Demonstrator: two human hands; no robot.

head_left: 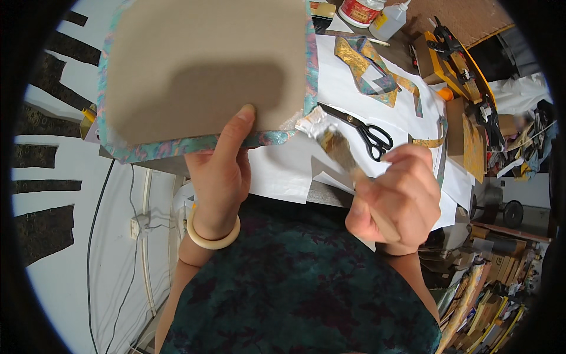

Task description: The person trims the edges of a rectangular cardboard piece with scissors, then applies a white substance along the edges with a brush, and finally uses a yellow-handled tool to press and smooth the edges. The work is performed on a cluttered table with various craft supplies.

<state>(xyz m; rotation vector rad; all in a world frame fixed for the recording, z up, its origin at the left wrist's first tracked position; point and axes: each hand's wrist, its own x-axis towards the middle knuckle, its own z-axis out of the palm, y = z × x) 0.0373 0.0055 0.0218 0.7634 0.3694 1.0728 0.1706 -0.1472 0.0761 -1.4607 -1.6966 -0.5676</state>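
Note:
My left hand [224, 162] grips the lower edge of a beige board [194, 82], thumb on its face and fingers behind. Turquoise and pink patterned fabric [212, 143] wraps over the board's visible edges. In my right hand [398, 197] is a wooden-handled glue brush [339, 147]. White paste coats its bristles, which are at the board's lower right corner, where wet paste shows. Black-handled scissors [371, 138] lie on the white paper just beyond the brush.
White paper [283, 177] covers the table. Patterned fabric offcuts [368, 74] lie at the far right. A white tub with a red label [361, 10] and a squeeze bottle [389, 22] stand at the back. Tools hang on a yellow box [451, 65] to the right.

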